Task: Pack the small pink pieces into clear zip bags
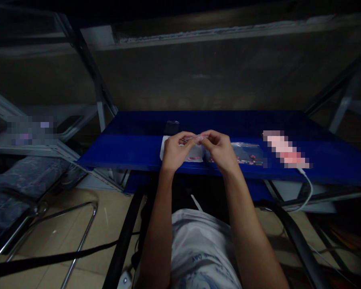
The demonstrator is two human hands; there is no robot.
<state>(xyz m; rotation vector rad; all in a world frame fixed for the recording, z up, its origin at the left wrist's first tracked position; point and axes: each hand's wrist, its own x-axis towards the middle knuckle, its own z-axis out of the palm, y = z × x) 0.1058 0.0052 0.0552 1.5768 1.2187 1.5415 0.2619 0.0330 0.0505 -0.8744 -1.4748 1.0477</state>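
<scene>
Both hands meet above the blue table, thumbs and fingertips pinched close together. My left hand (177, 150) and my right hand (218, 147) are closed on what looks like a small clear plastic bag (200, 138), largely covered by the fingers. Under the left hand lies something white and flat (163, 148), perhaps paper. Tiny pink pieces (194, 159) show between the wrists. Beside my right hand a clear zip bag (246, 152) lies flat with small pink and red pieces in it. Behind the left hand is another thin clear bag (172, 127).
The blue table (132, 140) has a blurred-out pink phone-like object (285, 148) on its right, with a white cable (309, 186) hanging over the front edge. Metal frame posts (100, 104) rise at the side. Another person's patterned clothing (24, 180) shows at left.
</scene>
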